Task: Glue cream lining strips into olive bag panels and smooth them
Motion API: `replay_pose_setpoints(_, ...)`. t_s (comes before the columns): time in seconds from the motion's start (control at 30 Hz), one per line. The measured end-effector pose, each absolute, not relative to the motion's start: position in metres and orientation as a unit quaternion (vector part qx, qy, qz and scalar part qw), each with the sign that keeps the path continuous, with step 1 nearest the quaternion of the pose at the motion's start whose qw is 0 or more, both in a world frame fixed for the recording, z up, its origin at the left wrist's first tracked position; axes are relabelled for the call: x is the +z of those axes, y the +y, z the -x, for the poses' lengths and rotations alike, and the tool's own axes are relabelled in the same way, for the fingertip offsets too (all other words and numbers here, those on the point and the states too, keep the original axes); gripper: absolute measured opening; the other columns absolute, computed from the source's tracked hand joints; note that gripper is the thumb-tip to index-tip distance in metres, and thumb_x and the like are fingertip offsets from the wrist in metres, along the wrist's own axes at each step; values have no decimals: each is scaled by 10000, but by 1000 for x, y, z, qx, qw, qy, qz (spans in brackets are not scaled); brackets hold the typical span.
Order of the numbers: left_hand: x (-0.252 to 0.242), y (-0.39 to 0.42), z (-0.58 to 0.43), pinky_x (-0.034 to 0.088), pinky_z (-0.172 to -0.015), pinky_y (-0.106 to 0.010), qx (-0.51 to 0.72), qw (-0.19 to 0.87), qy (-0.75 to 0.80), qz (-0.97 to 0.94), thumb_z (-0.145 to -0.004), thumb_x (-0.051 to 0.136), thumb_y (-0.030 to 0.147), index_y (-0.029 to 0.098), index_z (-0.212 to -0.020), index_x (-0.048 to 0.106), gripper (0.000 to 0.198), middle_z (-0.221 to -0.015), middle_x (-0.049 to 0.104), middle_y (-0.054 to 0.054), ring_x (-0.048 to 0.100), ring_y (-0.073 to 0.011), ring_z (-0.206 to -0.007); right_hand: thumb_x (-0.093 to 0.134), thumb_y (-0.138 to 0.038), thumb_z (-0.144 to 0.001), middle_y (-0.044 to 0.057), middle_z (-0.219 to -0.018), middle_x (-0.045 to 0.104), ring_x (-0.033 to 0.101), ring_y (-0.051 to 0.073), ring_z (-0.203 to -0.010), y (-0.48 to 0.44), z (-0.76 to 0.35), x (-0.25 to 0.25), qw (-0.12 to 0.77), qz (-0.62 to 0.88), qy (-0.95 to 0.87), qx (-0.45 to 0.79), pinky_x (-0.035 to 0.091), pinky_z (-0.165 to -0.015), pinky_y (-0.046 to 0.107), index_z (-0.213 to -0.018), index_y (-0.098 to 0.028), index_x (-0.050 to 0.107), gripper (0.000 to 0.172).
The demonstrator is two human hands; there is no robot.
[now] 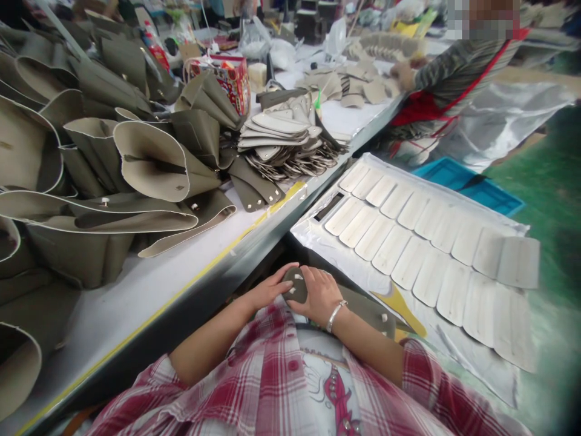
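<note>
Close to my body, both hands grip one long olive-grey leather-like piece (363,310) dotted with small white tabs. My left hand (269,289) has its fingers along the rounded end, nearest the table edge. Across the same end lies my right hand (321,294), fingers bent over the far side and thumb on the near face; a silver bracelet circles that wrist. The rest of the piece runs to the right beneath my right forearm. Similar olive strips (252,184) with white tabs lie at the table's edge, beside a stack of pale, rounded pieces (284,130).
Folded olive bag bodies (154,160) crowd the left of the white table (170,266). To my right, a white-covered board (313,236) carries overlapping rows of pale panels (420,266). A blue crate (472,181) sits behind it. Another person (436,91) works at the table's far right.
</note>
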State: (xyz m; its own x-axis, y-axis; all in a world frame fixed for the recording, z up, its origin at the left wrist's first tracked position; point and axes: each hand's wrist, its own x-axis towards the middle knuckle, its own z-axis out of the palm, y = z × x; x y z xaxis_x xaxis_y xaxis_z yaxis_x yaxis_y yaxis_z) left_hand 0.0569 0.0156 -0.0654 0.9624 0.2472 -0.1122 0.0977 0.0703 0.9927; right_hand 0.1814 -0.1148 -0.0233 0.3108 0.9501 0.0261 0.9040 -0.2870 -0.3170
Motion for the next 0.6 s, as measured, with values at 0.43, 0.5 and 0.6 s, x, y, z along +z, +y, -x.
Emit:
replay_pose_setpoints(0.43,-68,6,-58,226,-1118,-370,118,722,138,-668,-874,505,289,247,-1343,392,484,-1416,386,-32,335,-218,-1303,666,-426,-637,122,-1163,537,469,272,-1062,-113,-178,-19,187,807,-553,91,330,-946,409,-1211,-107,478,683)
replay_pose_setpoints(0.5,-70,7,-60,230,-1117,-382,117,730,139,-659,-867,514,291,248,-1342,393,492,-1410,394,-33,340,-226,-1300,646,-413,-644,132,-1149,541,471,276,-1064,-109,-180,-20,189,807,-550,106,334,-949,405,-1195,-104,486,652)
replay_pose_setpoints(0.6,-73,12,-64,226,-1119,-386,114,744,149,-641,-865,513,290,251,-1335,402,485,-1406,398,-30,340,-232,-1300,621,-420,-655,145,-1154,541,473,287,-1072,-100,-185,-20,183,808,-545,128,336,-953,411,-1198,-110,489,640)
